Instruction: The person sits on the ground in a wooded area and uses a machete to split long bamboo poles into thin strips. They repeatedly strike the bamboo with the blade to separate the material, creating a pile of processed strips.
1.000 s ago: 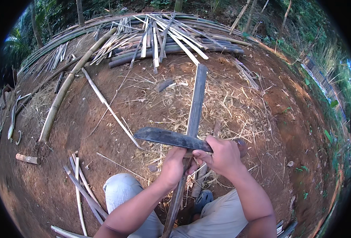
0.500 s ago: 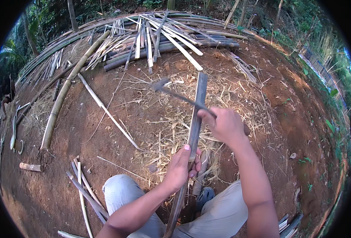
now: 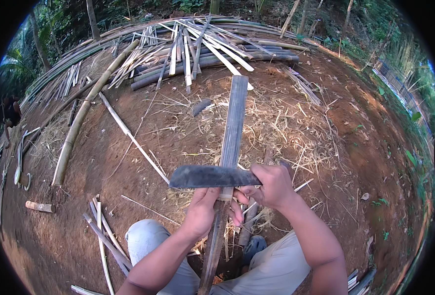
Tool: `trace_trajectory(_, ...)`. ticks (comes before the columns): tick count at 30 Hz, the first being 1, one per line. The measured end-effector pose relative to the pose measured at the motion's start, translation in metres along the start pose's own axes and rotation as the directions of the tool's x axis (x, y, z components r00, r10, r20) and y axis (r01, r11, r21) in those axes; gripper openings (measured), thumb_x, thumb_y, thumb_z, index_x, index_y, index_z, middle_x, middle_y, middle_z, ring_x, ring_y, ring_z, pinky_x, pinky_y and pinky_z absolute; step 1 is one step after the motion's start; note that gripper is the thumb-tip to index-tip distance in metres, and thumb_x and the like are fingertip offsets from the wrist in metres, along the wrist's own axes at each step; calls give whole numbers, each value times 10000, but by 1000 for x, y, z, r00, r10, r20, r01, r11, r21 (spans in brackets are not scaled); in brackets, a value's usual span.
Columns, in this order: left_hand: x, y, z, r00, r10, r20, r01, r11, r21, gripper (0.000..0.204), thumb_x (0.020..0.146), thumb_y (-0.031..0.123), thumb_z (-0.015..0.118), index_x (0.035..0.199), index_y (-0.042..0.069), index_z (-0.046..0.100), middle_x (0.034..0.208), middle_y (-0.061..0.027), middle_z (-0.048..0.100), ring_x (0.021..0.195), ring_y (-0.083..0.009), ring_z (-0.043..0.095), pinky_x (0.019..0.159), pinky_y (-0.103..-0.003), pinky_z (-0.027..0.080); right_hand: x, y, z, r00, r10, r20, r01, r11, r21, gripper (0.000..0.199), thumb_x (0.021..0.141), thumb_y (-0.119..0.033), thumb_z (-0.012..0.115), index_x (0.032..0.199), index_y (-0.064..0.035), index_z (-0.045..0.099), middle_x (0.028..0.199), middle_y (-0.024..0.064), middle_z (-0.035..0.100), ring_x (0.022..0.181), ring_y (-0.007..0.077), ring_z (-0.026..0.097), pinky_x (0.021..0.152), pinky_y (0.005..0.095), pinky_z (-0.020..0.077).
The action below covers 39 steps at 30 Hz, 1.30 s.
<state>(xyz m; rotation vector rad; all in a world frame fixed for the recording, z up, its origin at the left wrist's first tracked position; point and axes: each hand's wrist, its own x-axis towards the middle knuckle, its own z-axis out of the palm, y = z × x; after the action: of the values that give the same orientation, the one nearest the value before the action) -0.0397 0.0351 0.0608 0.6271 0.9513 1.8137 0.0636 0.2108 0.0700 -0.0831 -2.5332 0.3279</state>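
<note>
A long split bamboo slat (image 3: 234,123), grey and weathered, slopes from between my knees out over the ground. My left hand (image 3: 202,211) is closed around it near a pale joint, with fingers showing on the slat's right side. In my right hand (image 3: 274,186) is the handle of a machete, gripped in a closed fist. The dark, broad machete blade (image 3: 207,177) lies crosswise over the slat, just beyond my left hand, its flat side showing. Whether its edge bites into the bamboo I cannot tell.
Curly bamboo shavings (image 3: 296,123) litter the brown soil ahead. Farther off lies a large pile of bamboo poles and pale strips (image 3: 212,61). A long bamboo pole (image 3: 82,110) lies to the left, a short cut piece (image 3: 40,206) nearer, and several slats (image 3: 102,236) beside my left knee.
My right hand has drawn the machete back toward me, and its blade now shows its broad side near my left hand. The slat's far end has shifted slightly left.
</note>
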Motion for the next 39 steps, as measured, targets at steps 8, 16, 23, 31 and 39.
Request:
trace_trajectory(8,-2,-12,-9,963,153,-221,-105,971,213,374,1055,378,362,949,56,519,708,-35,593,542,-98,587,445,-244,496,1,-32,16,989,-146,27,142,983,121,695,735,-733,635,706,-46,541,575,86,554,523,287,611,513,388,488)
trace_trajectory(16,-12,0,6,986,29,-162,-16,996,83,378,1048,403,364,1006,52,498,631,-63,569,429,-126,553,341,-238,441,2,-35,13,989,-147,-34,148,988,43,726,730,-765,592,686,-44,521,560,99,538,511,286,607,497,375,484)
trace_trajectory(23,-16,-4,7,985,-27,-169,30,999,16,372,1059,389,322,982,53,462,638,-65,552,408,-141,519,336,-236,404,12,-29,10,980,-165,-114,164,986,-20,741,749,-790,532,656,-57,483,517,85,506,468,275,587,457,356,470)
trace_trajectory(31,-21,-7,25,993,-76,-88,76,997,-1,388,1051,418,331,1005,55,460,690,-77,573,412,-142,519,343,-245,399,58,8,-18,920,258,-294,-238,966,103,761,909,-744,314,661,-47,492,467,91,459,437,280,576,426,381,436)
trace_trajectory(39,-11,2,-16,980,-82,-181,64,993,-101,457,1040,447,326,943,43,516,584,-70,543,350,-146,493,287,-251,378,8,-35,17,998,-50,39,50,999,19,730,840,-763,460,677,-55,534,473,88,494,432,285,588,433,392,469)
